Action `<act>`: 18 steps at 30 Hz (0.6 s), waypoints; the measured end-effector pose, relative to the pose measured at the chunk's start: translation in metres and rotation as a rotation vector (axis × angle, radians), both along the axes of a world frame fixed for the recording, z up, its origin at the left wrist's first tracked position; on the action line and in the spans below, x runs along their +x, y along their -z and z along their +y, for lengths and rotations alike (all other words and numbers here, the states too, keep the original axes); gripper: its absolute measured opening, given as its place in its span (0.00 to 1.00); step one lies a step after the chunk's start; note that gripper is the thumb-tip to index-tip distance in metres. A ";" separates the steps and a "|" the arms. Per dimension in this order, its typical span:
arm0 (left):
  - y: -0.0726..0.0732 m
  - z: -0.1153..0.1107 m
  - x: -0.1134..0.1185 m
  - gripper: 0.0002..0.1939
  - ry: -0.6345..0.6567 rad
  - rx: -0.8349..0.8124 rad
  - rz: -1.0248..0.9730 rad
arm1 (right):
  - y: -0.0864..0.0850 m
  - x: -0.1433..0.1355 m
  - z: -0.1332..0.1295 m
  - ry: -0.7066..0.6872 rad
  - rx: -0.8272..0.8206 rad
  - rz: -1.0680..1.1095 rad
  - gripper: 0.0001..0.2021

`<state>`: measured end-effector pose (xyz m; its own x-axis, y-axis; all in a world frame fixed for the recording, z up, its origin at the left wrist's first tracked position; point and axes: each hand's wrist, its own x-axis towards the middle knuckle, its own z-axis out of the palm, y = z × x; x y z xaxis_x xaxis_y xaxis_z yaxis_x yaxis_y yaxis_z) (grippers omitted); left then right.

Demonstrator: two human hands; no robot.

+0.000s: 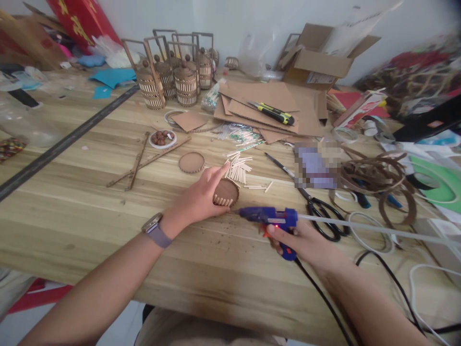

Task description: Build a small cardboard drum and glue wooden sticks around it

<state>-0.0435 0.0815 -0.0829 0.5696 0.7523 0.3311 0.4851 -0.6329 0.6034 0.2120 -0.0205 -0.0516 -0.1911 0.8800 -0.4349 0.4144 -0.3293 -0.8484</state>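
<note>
My left hand (196, 198), with a watch on its wrist, grips the edge of a round brown cardboard base (227, 189). Several short pale sticks stand in a row along the near rim of that base. My right hand (293, 238) is wrapped round the handle of a blue glue gun (268, 215). The gun's nozzle points left, close to the base's near right edge. Just behind the base lies a pile of short pale sticks (239, 169). A second round cardboard disc (191, 162) lies to the left of the pile.
Small lantern-like baskets (186, 84) with tall handles stand at the back. Cardboard sheets (259, 103) carry a yellow-black cutter (272, 113). Black scissors (324, 218) and coiled brown strips (374, 173) lie on the right. A bowl of brown balls (163, 139) sits near crossed strips (139, 166).
</note>
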 end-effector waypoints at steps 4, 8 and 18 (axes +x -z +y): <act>0.001 0.000 -0.001 0.59 -0.007 0.001 0.011 | -0.013 0.000 0.000 -0.132 -0.244 0.056 0.29; 0.001 0.000 0.000 0.60 0.000 -0.013 -0.005 | -0.023 -0.002 0.003 -0.254 -0.205 -0.143 0.29; -0.002 0.001 0.000 0.58 0.010 0.011 0.030 | -0.045 0.012 0.036 -0.470 0.448 -0.820 0.12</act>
<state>-0.0433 0.0825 -0.0809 0.5870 0.7427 0.3221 0.4962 -0.6445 0.5817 0.2240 0.0157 -0.0067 -0.3495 0.9063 -0.2377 0.9229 0.2893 -0.2539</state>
